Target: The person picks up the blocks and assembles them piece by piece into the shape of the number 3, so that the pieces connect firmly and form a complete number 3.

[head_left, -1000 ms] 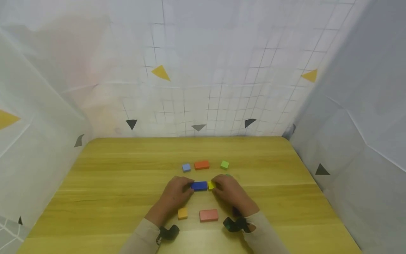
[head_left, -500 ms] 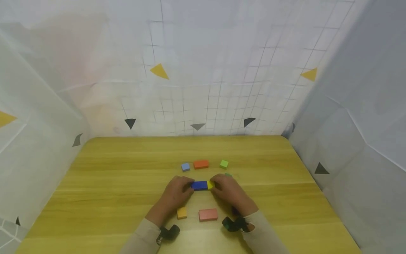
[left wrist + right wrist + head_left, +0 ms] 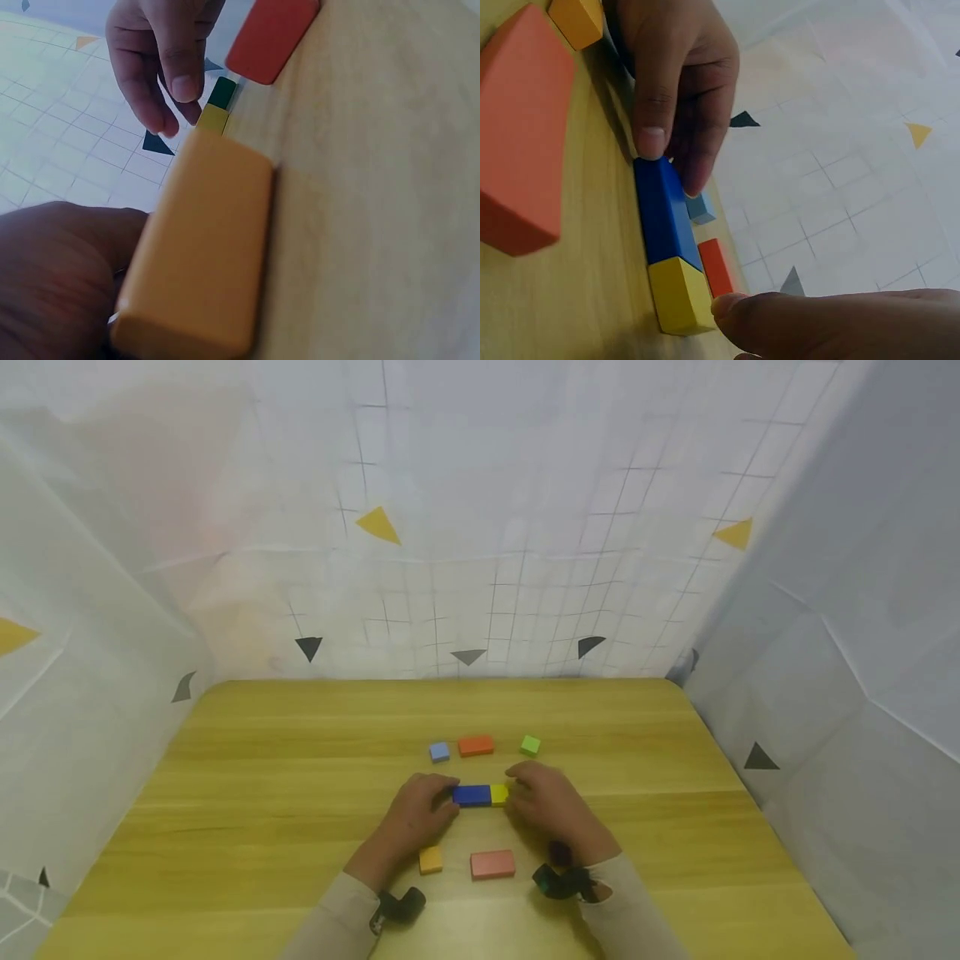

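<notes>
A long blue block (image 3: 472,796) lies on the table, and a small yellow block (image 3: 498,795) touches its right end in line with it. My left hand (image 3: 417,810) pinches the blue block's left end between thumb and fingers. Beside the yellow block is my right hand (image 3: 551,802), its fingers spread and raised off the block. In the right wrist view, the right thumb (image 3: 739,307) lies close by the yellow block (image 3: 681,296); whether it touches cannot be told. A dark green block (image 3: 222,92) shows past the yellow one in the left wrist view; my right hand hides it in the head view.
Behind the hands lie a light blue block (image 3: 439,752), an orange-red block (image 3: 476,746) and a light green block (image 3: 530,745). Nearer are an orange-yellow block (image 3: 431,860) and a pink-red block (image 3: 492,864). Hanging sheets surround the wooden table (image 3: 262,760).
The yellow block moved left until its gap to the blue block closed. My right hand then loosened its grip and shifted slightly right. My left hand stayed on the blue block.
</notes>
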`<action>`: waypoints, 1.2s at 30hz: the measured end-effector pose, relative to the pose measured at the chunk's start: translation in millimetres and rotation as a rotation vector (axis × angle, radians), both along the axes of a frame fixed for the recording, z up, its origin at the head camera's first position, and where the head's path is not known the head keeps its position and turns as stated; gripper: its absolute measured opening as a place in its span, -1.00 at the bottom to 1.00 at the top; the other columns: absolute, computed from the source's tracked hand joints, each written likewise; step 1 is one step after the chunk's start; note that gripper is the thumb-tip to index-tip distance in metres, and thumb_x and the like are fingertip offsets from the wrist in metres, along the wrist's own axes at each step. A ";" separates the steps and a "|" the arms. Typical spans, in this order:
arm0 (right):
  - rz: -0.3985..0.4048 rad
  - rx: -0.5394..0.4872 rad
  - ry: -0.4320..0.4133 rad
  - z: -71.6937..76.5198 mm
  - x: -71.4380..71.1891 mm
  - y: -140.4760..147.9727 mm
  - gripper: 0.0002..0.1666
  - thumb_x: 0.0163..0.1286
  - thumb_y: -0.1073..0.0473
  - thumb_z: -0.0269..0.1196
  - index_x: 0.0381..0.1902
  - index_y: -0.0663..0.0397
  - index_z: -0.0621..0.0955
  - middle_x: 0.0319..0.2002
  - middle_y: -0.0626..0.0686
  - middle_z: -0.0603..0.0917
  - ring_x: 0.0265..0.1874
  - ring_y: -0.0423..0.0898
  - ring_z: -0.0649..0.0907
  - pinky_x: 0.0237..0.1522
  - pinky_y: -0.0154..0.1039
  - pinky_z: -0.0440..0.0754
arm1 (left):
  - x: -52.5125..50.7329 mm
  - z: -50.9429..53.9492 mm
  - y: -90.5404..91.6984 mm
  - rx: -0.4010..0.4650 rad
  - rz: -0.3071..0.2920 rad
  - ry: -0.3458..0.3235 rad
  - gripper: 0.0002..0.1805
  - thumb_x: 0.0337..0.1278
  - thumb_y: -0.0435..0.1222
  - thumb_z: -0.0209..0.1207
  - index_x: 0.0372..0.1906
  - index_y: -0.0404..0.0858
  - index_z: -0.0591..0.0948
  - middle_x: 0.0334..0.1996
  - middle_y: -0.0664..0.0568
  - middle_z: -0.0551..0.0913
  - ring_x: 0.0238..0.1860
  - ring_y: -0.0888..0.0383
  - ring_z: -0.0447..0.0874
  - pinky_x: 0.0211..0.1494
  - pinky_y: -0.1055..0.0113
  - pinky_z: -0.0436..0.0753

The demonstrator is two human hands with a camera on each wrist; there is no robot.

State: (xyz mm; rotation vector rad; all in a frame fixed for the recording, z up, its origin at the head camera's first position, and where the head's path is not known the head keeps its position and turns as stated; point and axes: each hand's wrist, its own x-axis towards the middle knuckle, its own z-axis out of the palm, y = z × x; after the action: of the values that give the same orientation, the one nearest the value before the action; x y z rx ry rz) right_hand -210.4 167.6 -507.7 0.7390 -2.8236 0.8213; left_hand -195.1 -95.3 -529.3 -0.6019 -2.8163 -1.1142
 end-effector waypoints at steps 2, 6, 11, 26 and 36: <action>-0.030 -0.008 -0.018 1.1 -0.8 2.9 -0.61 0.26 0.14 0.38 0.04 0.11 0.67 0.00 0.03 0.71 0.01 0.03 0.68 0.07 0.00 0.63 | -0.2 0.2 -0.2 0.003 -0.004 0.000 -0.58 0.20 -0.21 0.33 0.16 -0.18 0.64 0.00 0.04 0.70 -0.02 0.11 0.56 0.08 0.11 0.59; -0.084 -0.030 -0.055 3.8 -2.2 8.6 -0.62 0.32 0.12 0.35 0.07 0.10 0.66 0.05 0.06 0.70 0.07 0.08 0.66 0.13 0.05 0.60 | -1.0 -0.5 -0.7 -0.004 -0.003 -0.002 -0.59 0.21 -0.20 0.32 0.16 -0.17 0.64 0.01 0.05 0.70 0.00 0.11 0.56 0.10 0.12 0.59; -0.098 -0.020 -0.041 3.2 -4.9 15.3 -0.61 0.29 0.18 0.37 0.06 0.16 0.65 0.09 0.14 0.68 0.13 0.13 0.63 0.20 0.08 0.56 | 0.3 -0.1 -1.0 0.009 -0.006 0.005 -0.59 0.21 -0.22 0.32 0.15 -0.18 0.64 0.00 0.04 0.70 -0.02 0.11 0.57 0.10 0.10 0.59; -0.110 0.017 0.011 3.0 -11.9 29.9 -0.58 0.18 0.23 0.44 0.01 0.21 0.67 0.01 0.18 0.70 0.04 0.16 0.67 0.12 0.09 0.60 | 1.3 -0.6 -2.2 0.044 -0.012 -0.007 -0.59 0.20 -0.21 0.32 0.15 -0.20 0.64 0.01 0.04 0.69 0.02 0.10 0.57 0.14 0.08 0.58; -0.113 0.033 -0.025 4.4 -12.5 34.4 -0.64 0.22 0.25 0.42 -0.03 0.27 0.66 -0.06 0.21 0.71 -0.05 0.17 0.68 0.04 0.11 0.63 | -0.6 -1.7 -3.7 0.033 -0.008 -0.035 -0.58 0.23 -0.18 0.30 0.18 -0.16 0.63 0.04 0.04 0.68 0.07 0.08 0.56 0.20 0.06 0.55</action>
State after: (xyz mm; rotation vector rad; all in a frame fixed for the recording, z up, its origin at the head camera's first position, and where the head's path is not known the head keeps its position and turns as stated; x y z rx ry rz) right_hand -222.9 202.0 -503.3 0.5712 -2.8767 0.7740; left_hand -195.7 -99.0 -531.0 -0.5973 -2.8211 -1.1809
